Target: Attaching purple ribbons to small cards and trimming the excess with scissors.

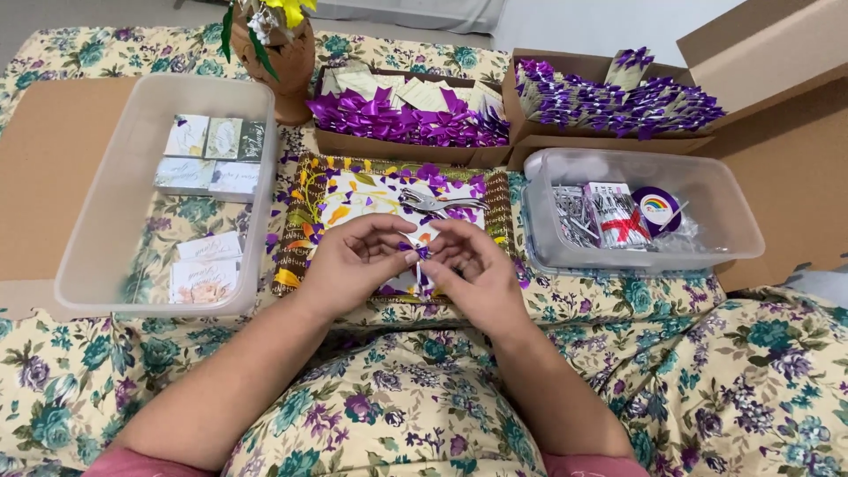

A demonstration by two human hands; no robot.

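Fingers of both hands pinched together on a small purple ribbon, wrists angled inward.

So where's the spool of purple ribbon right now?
In the head view, the purple ribbon spool lies in the clear plastic tub on the right, beside a red-tied packet.

Left hand and right hand pinch a small purple ribbon bow (above the patterned tray).

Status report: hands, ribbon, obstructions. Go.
Left hand, right hand: both pinching purple ribbon. Ribbon held above tray. Punch beyond, not blocking.
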